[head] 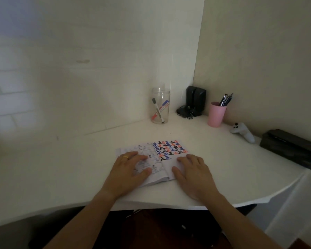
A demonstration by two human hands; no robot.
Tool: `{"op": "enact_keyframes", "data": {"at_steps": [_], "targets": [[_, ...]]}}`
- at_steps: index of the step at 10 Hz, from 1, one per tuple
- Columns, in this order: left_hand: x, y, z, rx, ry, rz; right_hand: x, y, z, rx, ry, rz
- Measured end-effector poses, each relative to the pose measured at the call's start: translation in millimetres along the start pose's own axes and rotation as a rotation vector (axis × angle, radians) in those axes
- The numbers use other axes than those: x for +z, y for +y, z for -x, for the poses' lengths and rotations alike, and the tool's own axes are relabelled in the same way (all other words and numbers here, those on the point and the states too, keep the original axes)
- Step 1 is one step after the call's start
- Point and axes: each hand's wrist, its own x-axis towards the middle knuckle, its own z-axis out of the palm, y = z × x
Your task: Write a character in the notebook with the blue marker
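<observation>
An open notebook (pixel 166 150) lies on the white desk (pixel 61 169). Its right page carries rows of blue, red and black characters. My left hand (pixel 128 169) rests flat on the left page, fingers spread, a ring on one finger. My right hand (pixel 193 172) lies flat on the lower right page, holding nothing. A clear jar (pixel 160 106) stands at the back by the wall. Inside it lean the blue marker (pixel 164 106), a red marker and a black-capped marker (pixel 157 109). Both hands are well short of the jar.
A pink cup (pixel 216 114) with several pens stands at the back right, beside a black device with cables (pixel 194 103). A white controller (pixel 242 132) and a long black case (pixel 293 149) lie on the right. Walls close the corner behind.
</observation>
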Motion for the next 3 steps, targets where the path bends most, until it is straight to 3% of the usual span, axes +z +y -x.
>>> {"op": "enact_keyframes", "data": {"at_steps": [2, 3], "targets": [[0.6, -0.6, -2.3, 0.018, 0.008, 0.034, -4.9, 1.1, -1.8, 0.028, 0.005, -0.094], [0.2, -0.5, -4.6, 0.025, 0.031, 0.065, -23.9, -7.5, -9.5, 0.073, 0.225, -0.408]]}}
